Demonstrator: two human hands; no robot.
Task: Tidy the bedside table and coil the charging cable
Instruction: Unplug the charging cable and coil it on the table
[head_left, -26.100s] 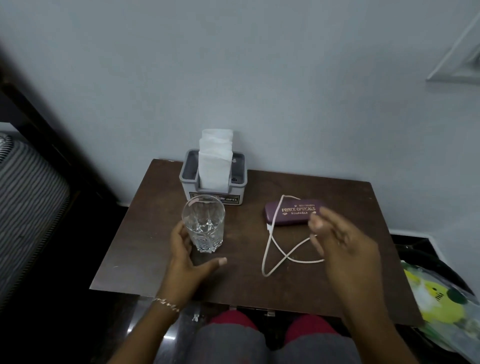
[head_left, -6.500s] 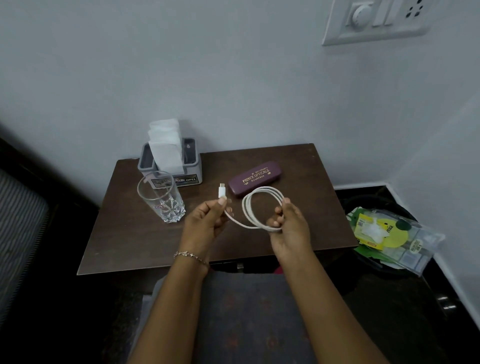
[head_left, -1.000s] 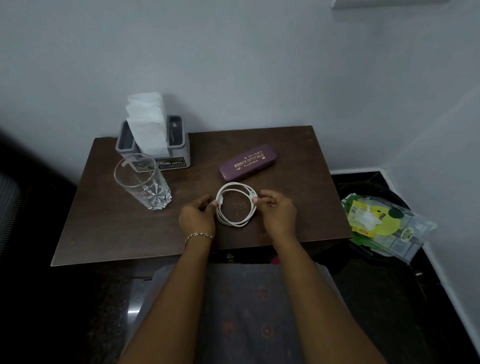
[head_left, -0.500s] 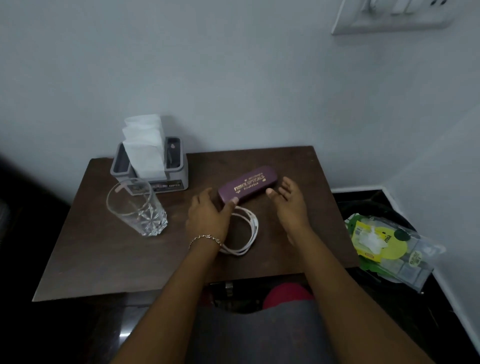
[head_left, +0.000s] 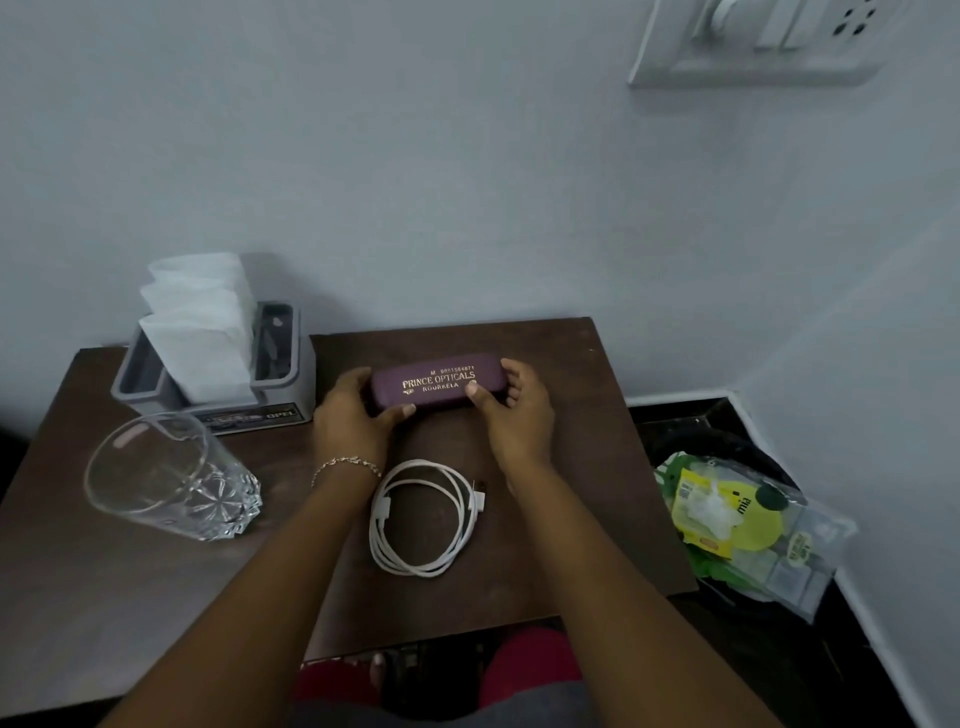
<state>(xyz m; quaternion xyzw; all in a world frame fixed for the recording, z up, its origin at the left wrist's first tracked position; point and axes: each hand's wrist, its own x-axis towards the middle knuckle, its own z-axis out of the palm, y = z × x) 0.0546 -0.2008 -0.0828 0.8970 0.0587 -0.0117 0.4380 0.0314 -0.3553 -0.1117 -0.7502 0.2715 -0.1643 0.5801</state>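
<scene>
While both hands (head_left: 353, 421) (head_left: 514, 415) grip it, the purple case (head_left: 437, 383) reads "PRINCE OPTICALS ROURKELA".

White switch plate (head_left: 753, 47) on the wall (head_left: 467, 156); well below it, a dark bin (head_left: 727, 444) holding yellow-green plastic packaging (head_left: 737, 514).

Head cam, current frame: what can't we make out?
Head view only:
- Case: both ends are under the left hand and right hand; lifted or resting, cannot tell.
- Tissue holder: front label blurred, side slot too dark.
- Switch plate: cut off by the top edge.
- Bag: print too small to read.
</scene>
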